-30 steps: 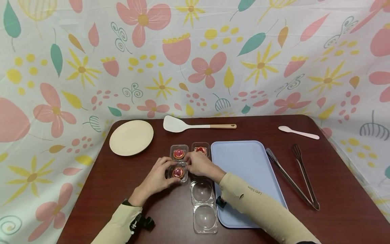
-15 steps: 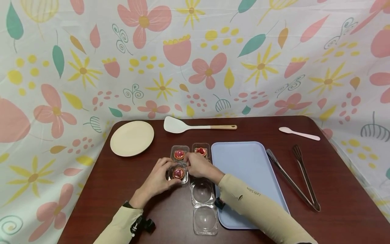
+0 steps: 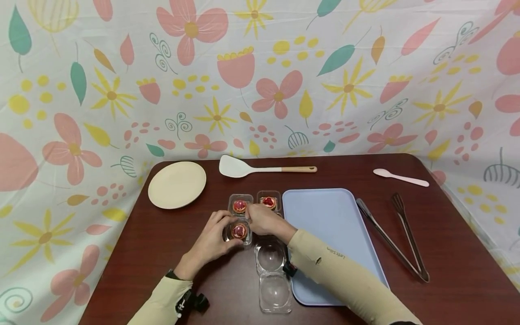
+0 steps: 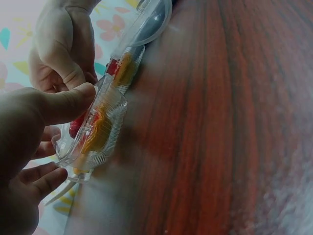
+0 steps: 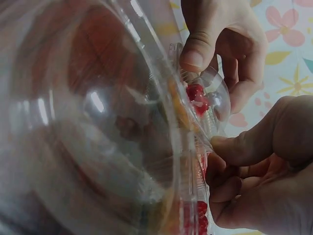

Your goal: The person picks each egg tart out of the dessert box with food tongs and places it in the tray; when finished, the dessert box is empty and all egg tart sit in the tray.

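A small fruit tart [image 3: 239, 231] with a glossy red top sits inside a clear, hinged plastic box [image 4: 117, 122] with a domed lid. My left hand [image 3: 212, 237] grips this box from the left, thumb on its near edge and fingers on the far side. At its right far corner, my right hand [image 3: 265, 220] pinches the rim between thumb and curled fingers, as the right wrist view shows. Just beyond is a second boxed tart [image 3: 239, 206]; a third tart [image 3: 268, 202] lies in a box to its right, partly behind my right hand.
An opened clear box [image 3: 275, 293] lies near me, beside a light blue tray [image 3: 325, 216]. Metal tongs [image 3: 406, 250] rest right of the tray, and a pink spoon [image 3: 400, 177] lies behind them. A cream plate [image 3: 177, 185] and white spatula [image 3: 235, 167] are at the back.
Both hands stay on the same tart box. My right hand and forearm have shifted very slightly left; the other things remain where they were.
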A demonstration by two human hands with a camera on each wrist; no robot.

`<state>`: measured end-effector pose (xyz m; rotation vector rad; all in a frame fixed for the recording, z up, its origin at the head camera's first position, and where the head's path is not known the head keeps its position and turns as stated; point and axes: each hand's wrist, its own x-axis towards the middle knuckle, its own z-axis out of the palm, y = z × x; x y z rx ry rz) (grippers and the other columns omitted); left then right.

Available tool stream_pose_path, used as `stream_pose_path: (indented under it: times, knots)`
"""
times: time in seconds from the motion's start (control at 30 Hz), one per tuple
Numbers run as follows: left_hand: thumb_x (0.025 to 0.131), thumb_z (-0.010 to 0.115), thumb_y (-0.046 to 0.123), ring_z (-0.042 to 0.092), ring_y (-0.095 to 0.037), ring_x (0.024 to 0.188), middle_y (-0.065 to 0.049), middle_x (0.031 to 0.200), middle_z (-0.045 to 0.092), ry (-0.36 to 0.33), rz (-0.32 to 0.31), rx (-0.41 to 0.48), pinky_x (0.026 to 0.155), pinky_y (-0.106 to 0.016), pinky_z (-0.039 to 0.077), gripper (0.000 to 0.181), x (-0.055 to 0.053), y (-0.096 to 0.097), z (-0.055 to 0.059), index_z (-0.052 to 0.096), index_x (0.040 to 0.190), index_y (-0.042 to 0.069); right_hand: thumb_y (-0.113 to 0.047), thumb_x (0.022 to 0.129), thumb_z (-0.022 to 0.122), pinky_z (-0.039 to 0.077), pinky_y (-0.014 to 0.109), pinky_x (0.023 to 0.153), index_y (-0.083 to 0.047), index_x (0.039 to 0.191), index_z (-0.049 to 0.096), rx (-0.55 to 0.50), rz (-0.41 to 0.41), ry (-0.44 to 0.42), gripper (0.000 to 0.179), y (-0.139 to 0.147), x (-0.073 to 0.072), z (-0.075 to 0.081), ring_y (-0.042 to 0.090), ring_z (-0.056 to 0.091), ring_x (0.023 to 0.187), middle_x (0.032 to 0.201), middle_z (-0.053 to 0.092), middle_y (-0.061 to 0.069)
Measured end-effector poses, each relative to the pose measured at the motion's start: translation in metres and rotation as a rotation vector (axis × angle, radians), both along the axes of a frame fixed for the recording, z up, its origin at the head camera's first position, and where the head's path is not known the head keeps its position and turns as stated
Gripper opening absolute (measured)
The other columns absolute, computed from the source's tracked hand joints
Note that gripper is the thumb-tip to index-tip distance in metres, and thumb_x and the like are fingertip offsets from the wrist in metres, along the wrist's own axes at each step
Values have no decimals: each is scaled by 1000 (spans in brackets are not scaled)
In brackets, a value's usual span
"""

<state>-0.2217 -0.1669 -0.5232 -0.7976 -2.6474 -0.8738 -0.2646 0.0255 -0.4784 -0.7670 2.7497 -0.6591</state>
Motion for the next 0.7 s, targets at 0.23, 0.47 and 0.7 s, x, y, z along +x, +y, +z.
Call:
stream_pose_path:
  times: [0.23, 0.47, 0.7]
  knots:
    - [66, 91, 30, 51, -19, 107, -4, 115, 57, 14, 1, 10, 91, -37, 47, 55, 1, 1, -2, 67, 109, 7, 8, 75, 55, 46, 30, 67, -9, 77, 59, -21, 2, 1, 17, 1, 0, 3, 15, 53, 71, 73, 55, -1]
    - [67, 90, 30, 51, -20, 107, -4, 115, 58, 28, 6, 4, 91, -37, 47, 55, 1, 0, -4, 67, 112, 8, 8, 77, 55, 42, 26, 62, -11, 73, 58, -44, -27, -30, 20, 1, -1, 4, 14, 50, 67, 70, 52, -2]
    - [68, 89, 30, 51, -20, 108, -3, 116, 57, 36, 0, 5, 91, -37, 47, 56, 2, 1, -4, 66, 114, 7, 0, 83, 60, 48, 31, 73, -12, 84, 68, -38, -43, -14, 14, 7, -1, 2, 17, 56, 79, 84, 62, 2]
